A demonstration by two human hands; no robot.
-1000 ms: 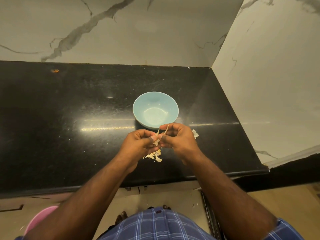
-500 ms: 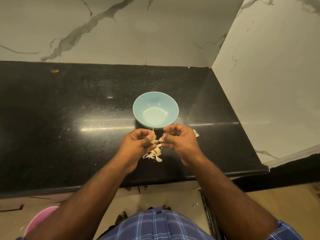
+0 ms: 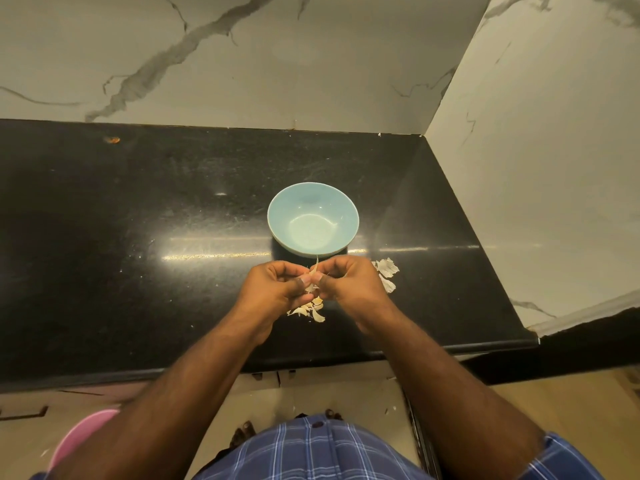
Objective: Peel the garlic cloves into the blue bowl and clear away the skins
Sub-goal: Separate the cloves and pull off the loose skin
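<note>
Head view | my left hand (image 3: 277,289) and right hand (image 3: 349,284) both pinch one clove (image 3: 312,276) — bowl (image 3: 277,216) just beyond | skins (image 3: 310,310) beneath.

Your forearms are bare from the wrists up past the elbows, with no watch, band or ring to be seen on your left hand (image 3: 277,289) or your right hand (image 3: 349,282). You wear a short-sleeved shirt (image 3: 311,452) in a blue check, darker blue ground crossed by paler, whitish lines. Its right sleeve (image 3: 564,459) ends in a hem just above the elbow; only a sliver of the left sleeve (image 3: 38,475) shows at the bottom left corner. A dark button (image 3: 316,425) sits on the shirt front. Below it your bare toes (image 3: 242,433) show, with no footwear visible.
</note>
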